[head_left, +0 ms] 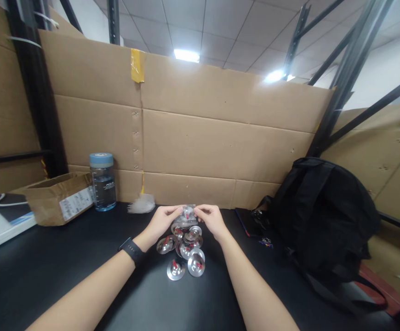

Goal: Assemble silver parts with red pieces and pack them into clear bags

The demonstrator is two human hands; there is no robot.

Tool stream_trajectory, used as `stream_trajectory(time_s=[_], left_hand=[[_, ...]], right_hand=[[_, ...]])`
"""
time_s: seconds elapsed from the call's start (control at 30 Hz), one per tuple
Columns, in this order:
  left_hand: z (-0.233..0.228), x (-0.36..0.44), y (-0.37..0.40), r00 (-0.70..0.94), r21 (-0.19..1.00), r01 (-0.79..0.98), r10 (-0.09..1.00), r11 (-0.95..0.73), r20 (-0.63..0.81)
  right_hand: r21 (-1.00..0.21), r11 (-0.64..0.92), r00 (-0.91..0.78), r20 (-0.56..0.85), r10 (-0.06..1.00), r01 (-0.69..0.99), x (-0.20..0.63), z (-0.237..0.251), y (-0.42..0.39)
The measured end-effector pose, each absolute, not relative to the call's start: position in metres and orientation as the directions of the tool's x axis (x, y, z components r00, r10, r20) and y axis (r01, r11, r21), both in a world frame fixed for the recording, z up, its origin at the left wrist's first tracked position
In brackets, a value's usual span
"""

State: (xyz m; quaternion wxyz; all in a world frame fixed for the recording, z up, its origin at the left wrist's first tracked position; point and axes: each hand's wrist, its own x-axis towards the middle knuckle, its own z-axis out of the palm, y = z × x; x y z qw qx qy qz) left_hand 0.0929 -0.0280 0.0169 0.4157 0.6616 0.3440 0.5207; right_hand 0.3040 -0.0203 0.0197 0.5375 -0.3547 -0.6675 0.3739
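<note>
My left hand (167, 219) and my right hand (212, 220) pinch opposite sides of a small clear plastic bag (187, 215). Through the film shows a shiny round piece with a bit of red on it. Just nearer to me lies a loose pile of shiny metal finger cymbals (186, 250), domed discs with red straps at their centres. Two cymbals at the front, one on the left (175, 270) and one on the right (196, 265), lie closest to me. A dark watch is on my left wrist.
Behind my left hand lies a stack of clear plastic bags (142, 204). Further left stand a water bottle (103, 184), an open cardboard box (62, 197) and a white power strip (7, 232). A black backpack (324, 220) and a dark pouch with keys (251, 223) are right. Cardboard walls the back.
</note>
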Motion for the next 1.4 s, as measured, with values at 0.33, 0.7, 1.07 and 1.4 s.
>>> stream_trajectory(time_s=[0.33, 0.7, 1.07, 1.4], left_hand=[[0.022, 0.093, -0.032, 0.164, 0.933, -0.011, 0.92, -0.359, 0.356], [0.022, 0.095, -0.035, 0.239, 0.931, -0.066, 0.9, -0.359, 0.364], [-0.01, 0.093, -0.022, 0.415, 0.958, 0.022, 0.875, -0.284, 0.25], [-0.007, 0.092, -0.021, 0.373, 0.937, 0.105, 0.887, -0.332, 0.272]], right_hand=[[-0.876, 0.48, -0.17, 0.467, 0.868, 0.042, 0.297, 0.025, -0.027], [-0.881, 0.471, -0.11, 0.465, 0.879, 0.038, 0.297, 0.025, -0.025], [-0.88, 0.471, -0.088, 0.465, 0.881, 0.059, 0.302, 0.02, -0.019], [-0.888, 0.458, -0.041, 0.457, 0.889, 0.03, 0.304, 0.021, -0.017]])
